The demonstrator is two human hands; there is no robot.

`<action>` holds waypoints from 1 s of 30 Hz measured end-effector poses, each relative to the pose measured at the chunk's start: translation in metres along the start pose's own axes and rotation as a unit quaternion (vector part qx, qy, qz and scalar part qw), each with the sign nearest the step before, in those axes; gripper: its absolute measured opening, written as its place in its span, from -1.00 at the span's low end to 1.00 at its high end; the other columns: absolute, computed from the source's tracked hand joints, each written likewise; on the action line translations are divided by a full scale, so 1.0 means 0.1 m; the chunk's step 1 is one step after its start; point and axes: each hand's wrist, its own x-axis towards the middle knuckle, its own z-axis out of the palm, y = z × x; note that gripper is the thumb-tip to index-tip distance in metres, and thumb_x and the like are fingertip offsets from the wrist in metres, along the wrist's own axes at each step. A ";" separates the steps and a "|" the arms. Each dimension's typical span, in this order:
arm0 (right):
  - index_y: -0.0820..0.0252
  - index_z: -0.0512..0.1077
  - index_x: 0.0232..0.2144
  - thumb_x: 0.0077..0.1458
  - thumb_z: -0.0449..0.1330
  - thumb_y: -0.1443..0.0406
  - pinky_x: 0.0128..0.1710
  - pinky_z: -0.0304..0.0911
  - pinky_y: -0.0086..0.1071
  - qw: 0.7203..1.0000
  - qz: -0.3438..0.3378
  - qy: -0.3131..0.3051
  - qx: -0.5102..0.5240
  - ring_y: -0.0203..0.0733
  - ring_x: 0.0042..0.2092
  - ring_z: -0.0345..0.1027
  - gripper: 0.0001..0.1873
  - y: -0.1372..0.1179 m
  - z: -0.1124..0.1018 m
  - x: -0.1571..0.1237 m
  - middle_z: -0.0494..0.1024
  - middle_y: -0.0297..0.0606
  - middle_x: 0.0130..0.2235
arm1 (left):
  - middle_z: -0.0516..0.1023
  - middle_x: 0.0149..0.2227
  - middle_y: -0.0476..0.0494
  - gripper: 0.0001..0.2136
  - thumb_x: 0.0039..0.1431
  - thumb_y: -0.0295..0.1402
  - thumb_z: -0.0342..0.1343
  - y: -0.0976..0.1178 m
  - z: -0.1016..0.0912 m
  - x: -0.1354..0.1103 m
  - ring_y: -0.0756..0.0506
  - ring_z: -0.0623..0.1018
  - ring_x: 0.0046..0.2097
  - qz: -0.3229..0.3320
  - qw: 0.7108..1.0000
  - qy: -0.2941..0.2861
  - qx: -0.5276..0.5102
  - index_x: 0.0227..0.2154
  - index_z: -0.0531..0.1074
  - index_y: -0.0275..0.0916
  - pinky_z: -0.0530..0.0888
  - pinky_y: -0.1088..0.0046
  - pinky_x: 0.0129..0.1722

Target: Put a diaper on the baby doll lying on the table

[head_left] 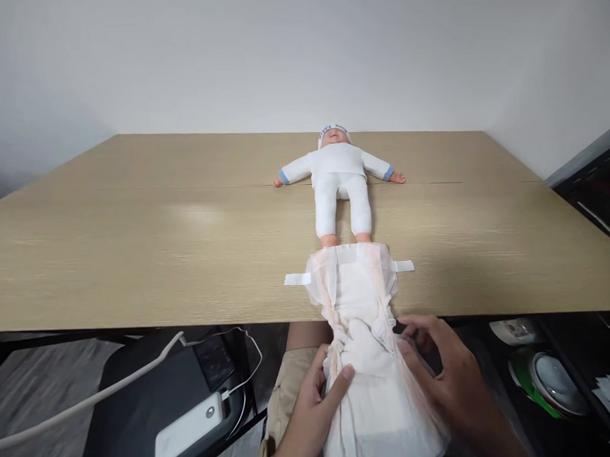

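A white disposable diaper lies unfolded, its far end on the table and its near end hanging over the front edge toward me. Its two tape tabs are spread out to the sides. My left hand grips the diaper's left side, thumb on top and fingers partly hidden beneath. At the right edge, my right hand holds the ruffled border with curled fingers and thumb. Just beyond the diaper's far end, a baby doll in white clothes and a printed cap lies on its back, arms stretched out, feet toward me.
The wooden table reaches back to a white wall. Below its front edge on the left, a white power bank with cables rests on a black chair. Containers, one with a green rim, stand low on the right.
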 end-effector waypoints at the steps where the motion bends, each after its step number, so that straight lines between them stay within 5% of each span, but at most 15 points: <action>1: 0.03 0.60 0.03 0.45 0.29 0.13 -0.17 0.50 -0.25 0.999 -0.033 0.029 -0.016 -0.09 -0.18 0.58 -0.79 -0.04 0.01 0.05 0.69 -0.26 -0.15 | 0.70 0.27 -0.34 -0.25 0.15 0.26 0.49 0.02 0.01 -0.01 -0.40 0.68 0.28 0.006 1.000 -0.009 0.011 0.21 0.59 -0.16 0.65 0.15 0.26; 3: 0.04 0.56 0.08 0.47 0.27 0.19 -0.01 0.56 -0.17 0.994 -0.094 0.043 -0.034 -0.04 -0.03 0.61 -0.79 -0.13 0.08 0.20 0.71 -0.20 -0.04 | 0.71 0.23 -0.32 -0.32 0.21 0.25 0.45 0.06 0.02 -0.02 -0.37 0.70 0.22 0.014 0.999 -0.030 0.028 0.15 0.59 -0.16 0.65 0.16 0.25; 6: 0.11 0.47 0.29 0.52 0.23 0.20 0.30 0.50 0.01 0.983 -0.173 -0.024 -0.052 0.07 0.26 0.54 -0.62 -0.26 0.28 0.50 0.67 -0.07 0.21 | 0.72 0.16 -0.24 -0.39 0.28 0.25 0.38 0.09 0.02 -0.03 -0.32 0.72 0.16 0.026 0.997 -0.043 0.059 0.12 0.57 -0.13 0.65 0.22 0.20; 11: 0.12 0.29 0.57 0.54 0.24 0.06 0.60 0.14 0.20 0.955 -0.218 -0.153 -0.131 0.18 0.62 0.10 -0.30 -0.34 0.68 0.88 0.30 -0.03 0.60 | 0.75 0.04 -0.20 -0.55 0.44 0.13 0.28 0.22 -0.11 -0.04 -0.30 0.72 0.06 0.096 0.973 -0.048 0.204 0.12 0.59 -0.11 0.62 0.28 0.15; 18: -0.07 0.24 0.62 0.60 0.13 0.02 0.64 -0.01 0.22 0.953 -0.194 -0.168 -0.163 0.15 0.62 0.09 -0.33 -0.28 0.87 0.75 0.25 -0.13 0.63 | 0.78 0.00 -0.17 -0.79 0.46 -0.17 0.30 1.29 -0.57 -0.15 -0.25 0.72 0.01 0.209 0.858 -0.188 0.431 0.04 0.73 0.00 0.61 0.35 0.06; 21: -0.06 0.28 0.60 0.62 0.09 0.03 0.63 0.01 0.19 0.956 -0.187 -0.159 -0.162 0.14 0.59 0.15 -0.36 -0.27 0.89 0.72 0.30 -0.13 0.60 | 0.75 0.03 -0.22 -0.79 0.56 -0.28 0.15 1.72 -0.54 0.15 -0.21 0.71 0.04 0.328 0.831 -0.186 0.410 0.03 0.69 -0.09 0.61 0.34 0.11; 23: -0.07 0.29 0.60 0.62 0.08 0.01 0.62 0.01 0.19 0.957 -0.183 -0.148 -0.169 0.16 0.60 0.12 -0.37 -0.27 0.92 0.72 0.28 -0.09 0.61 | 0.69 0.21 -0.29 -0.70 0.58 -0.36 0.08 1.90 -0.43 0.55 -0.26 0.65 0.22 0.438 0.761 -0.164 0.450 0.20 0.62 -0.14 0.55 0.21 0.28; 25: -0.08 0.32 0.59 0.61 0.09 -0.02 0.63 -0.02 0.22 0.958 -0.180 -0.135 -0.177 0.19 0.64 0.04 -0.36 -0.27 0.94 0.73 0.21 -0.06 0.64 | 0.51 0.44 -0.36 -0.55 0.55 -0.50 0.02 2.03 -0.28 1.04 -0.34 0.52 0.40 0.502 0.651 -0.124 0.556 0.39 0.50 -0.16 0.44 0.01 0.42; 28: -0.08 0.33 0.58 0.61 0.11 -0.03 0.65 -0.07 0.24 0.958 -0.176 -0.131 -0.185 0.18 0.67 -0.03 -0.36 -0.25 0.96 0.73 0.14 -0.05 0.67 | 0.18 0.66 -0.33 -0.20 0.35 -0.67 0.15 2.17 -0.09 1.64 -0.44 0.28 0.60 0.513 0.471 -0.121 0.707 0.60 0.24 -0.05 0.31 -0.11 0.52; 30: -0.08 0.31 0.59 0.61 0.11 -0.02 0.65 -0.08 0.24 0.956 -0.176 -0.136 -0.189 0.16 0.67 -0.02 -0.36 -0.25 0.97 0.72 0.14 -0.06 0.67 | 0.00 0.71 -0.24 -0.04 0.28 -0.68 0.25 2.23 0.00 1.85 -0.46 0.16 0.66 0.504 0.382 -0.164 0.757 0.66 0.11 0.03 0.23 -0.10 0.57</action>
